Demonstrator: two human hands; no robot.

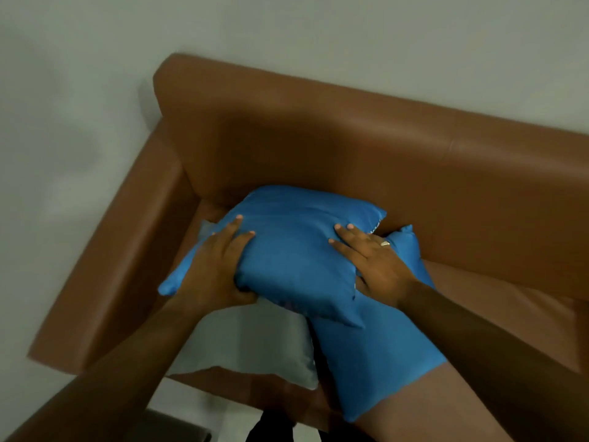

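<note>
A blue cushion (293,250) is held over the seat of a brown leather sofa (318,138). My left hand (216,269) grips its left edge, fingers on top and thumb tucked under. My right hand (373,260), with a ring on one finger, holds its right edge, fingers spread flat on the fabric. Under it lie a second blue cushion (376,355) on the right and a grey cushion (251,342) on the left, both resting on the seat.
The sofa's left armrest (121,250) runs along the pale wall (63,122). The backrest stands just behind the cushions. Bare seat (497,301) extends to the right. A dark object (185,429) sits on the floor at the bottom edge.
</note>
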